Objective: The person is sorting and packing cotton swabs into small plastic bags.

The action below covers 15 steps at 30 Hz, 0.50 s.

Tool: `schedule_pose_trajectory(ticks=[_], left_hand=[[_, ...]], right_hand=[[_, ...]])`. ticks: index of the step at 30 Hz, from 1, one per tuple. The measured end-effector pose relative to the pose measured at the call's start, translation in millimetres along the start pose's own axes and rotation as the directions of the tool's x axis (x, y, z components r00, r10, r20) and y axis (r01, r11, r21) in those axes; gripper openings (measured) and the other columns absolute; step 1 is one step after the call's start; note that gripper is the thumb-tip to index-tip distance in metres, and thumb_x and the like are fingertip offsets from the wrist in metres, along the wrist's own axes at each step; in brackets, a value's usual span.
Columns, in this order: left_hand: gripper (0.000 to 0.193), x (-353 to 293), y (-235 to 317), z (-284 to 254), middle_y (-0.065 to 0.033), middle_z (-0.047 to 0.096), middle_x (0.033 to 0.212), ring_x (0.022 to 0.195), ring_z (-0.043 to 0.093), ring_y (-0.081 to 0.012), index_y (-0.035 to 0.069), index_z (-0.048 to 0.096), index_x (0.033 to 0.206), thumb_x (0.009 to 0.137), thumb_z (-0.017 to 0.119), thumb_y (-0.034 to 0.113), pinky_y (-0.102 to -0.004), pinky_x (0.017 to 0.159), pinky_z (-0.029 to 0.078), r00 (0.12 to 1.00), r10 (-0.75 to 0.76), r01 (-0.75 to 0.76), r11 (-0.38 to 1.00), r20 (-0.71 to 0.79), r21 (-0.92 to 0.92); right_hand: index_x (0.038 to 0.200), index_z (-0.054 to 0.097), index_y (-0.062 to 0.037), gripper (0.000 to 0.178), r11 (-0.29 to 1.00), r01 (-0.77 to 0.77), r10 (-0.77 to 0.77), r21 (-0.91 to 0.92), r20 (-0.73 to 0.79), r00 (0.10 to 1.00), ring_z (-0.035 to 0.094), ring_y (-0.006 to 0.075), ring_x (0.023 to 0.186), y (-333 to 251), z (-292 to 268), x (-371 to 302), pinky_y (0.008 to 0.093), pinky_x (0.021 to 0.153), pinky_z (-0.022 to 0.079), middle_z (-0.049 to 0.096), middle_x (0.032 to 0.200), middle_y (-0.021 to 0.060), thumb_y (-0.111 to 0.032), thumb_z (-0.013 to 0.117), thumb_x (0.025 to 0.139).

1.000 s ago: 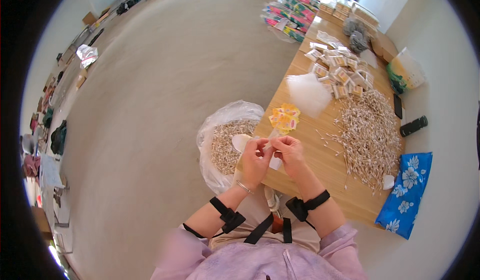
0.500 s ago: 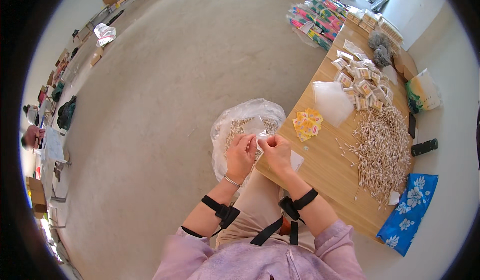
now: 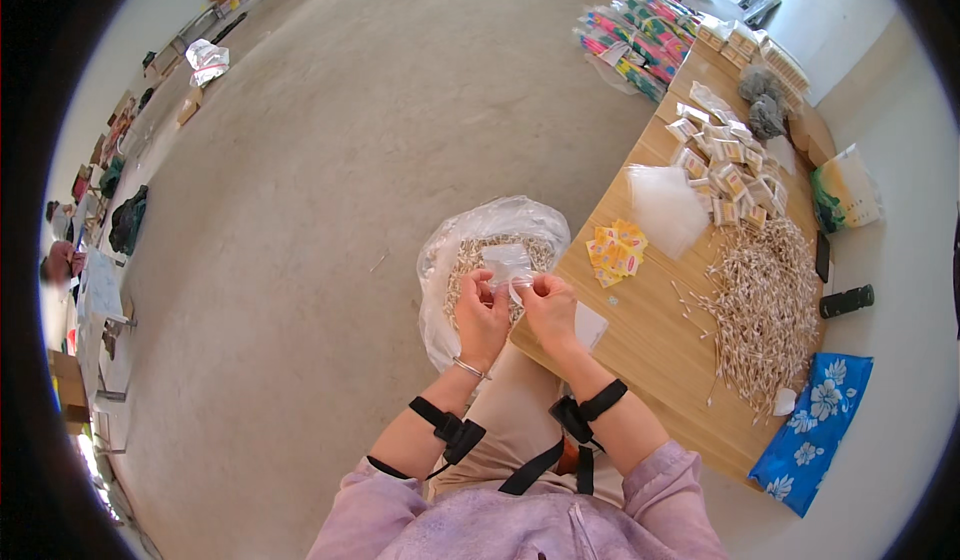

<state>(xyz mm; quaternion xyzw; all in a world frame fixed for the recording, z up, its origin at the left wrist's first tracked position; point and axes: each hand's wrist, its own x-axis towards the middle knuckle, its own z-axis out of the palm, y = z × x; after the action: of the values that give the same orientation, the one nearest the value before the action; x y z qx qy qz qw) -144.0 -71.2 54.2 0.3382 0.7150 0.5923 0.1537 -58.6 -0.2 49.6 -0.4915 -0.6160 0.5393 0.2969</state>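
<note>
I see a small clear packet point(image 3: 507, 260) pinched between my left hand point(image 3: 482, 317) and right hand point(image 3: 548, 310), over a big clear plastic bag point(image 3: 480, 250) beside the table's point(image 3: 650, 340) near edge. On the table lie yellow sachets point(image 3: 616, 252), a stack of clear bags point(image 3: 664, 207) and small white-tan packets point(image 3: 730, 165). Bright striped packages point(image 3: 640, 35) sit off its far end.

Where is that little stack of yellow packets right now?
In the head view, the yellow packets lie on the wooden table near its left edge, just right of the big clear bag.
</note>
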Motion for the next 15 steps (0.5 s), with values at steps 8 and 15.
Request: schedule_pose_trajectory(ticks=[8, 15], left_hand=[[0.029, 4, -16, 7, -0.0067, 0.054, 0.071, 0.059, 0.055, -0.0132, 0.000, 0.043, 0.106, 0.085, 0.061, 0.006, -0.0267, 0.053, 0.046, 0.997, -0.068, 0.069, 0.997, -0.032, 0.022], [0.027, 15, -15, 9, -0.0044, 0.056, 0.076, 0.066, 0.059, -0.0134, 0.001, 0.044, 0.106, 0.086, 0.060, 0.009, -0.0274, 0.059, 0.054, 0.750, -0.624, 0.636, 0.592, 0.218, -0.494]], right_hand=[[0.078, 0.060, -0.0083, 0.004, 0.762, 0.559, -0.577, -0.329, 0.049, 0.815, 0.060, 0.0314, 0.071, -6, 0, 8, 0.0402, 0.060, 0.048, 0.060, 0.076, 0.0096, -0.009, 0.065, 0.077], [0.074, 0.060, -0.0077, 0.005, 0.783, 0.514, -0.558, -0.350, -0.030, 0.829, 0.059, 0.0299, 0.073, 1, 3, 32, 0.0390, 0.062, 0.048, 0.060, 0.074, 0.0087, -0.008, 0.063, 0.078]])
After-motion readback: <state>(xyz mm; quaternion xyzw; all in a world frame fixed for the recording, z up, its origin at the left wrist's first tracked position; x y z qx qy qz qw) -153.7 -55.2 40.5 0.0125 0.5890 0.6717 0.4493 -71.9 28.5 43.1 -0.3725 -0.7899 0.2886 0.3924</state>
